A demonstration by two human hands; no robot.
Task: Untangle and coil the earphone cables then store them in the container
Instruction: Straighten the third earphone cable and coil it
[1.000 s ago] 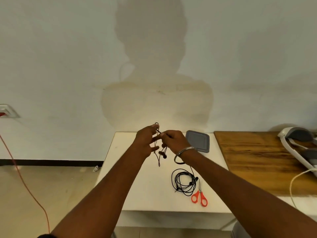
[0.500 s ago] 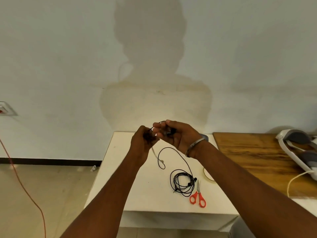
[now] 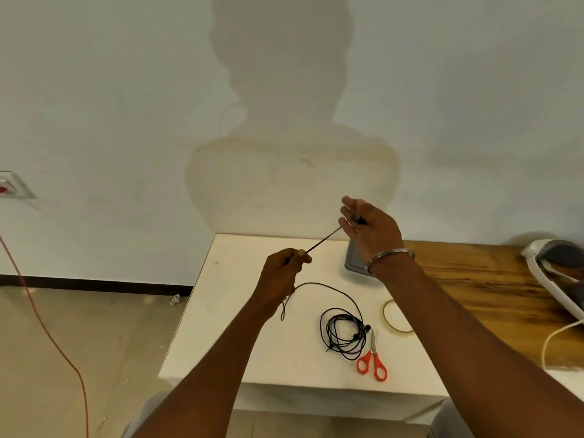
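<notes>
A black earphone cable (image 3: 324,239) is stretched taut between my two hands above the white table (image 3: 252,358). My left hand (image 3: 284,273) pinches it low and to the left. My right hand (image 3: 369,229) is raised higher, gripping the cable's end against its palm. From my left hand the cable drops and curves over the tabletop to a loose black tangle of earphone cable (image 3: 343,331). A grey container (image 3: 355,262) lies flat behind my right wrist, mostly hidden by it.
Orange-handled scissors (image 3: 373,361) lie just right of the tangle. A tape ring (image 3: 395,317) sits partly under my right forearm. A wooden desk (image 3: 474,279) adjoins on the right with a white headset (image 3: 556,273) and white cord. An orange wire (image 3: 47,336) runs across the floor.
My hands have moved apart: the right one rose up and to the right, the left dropped slightly, and the cable between them is now pulled straight.
</notes>
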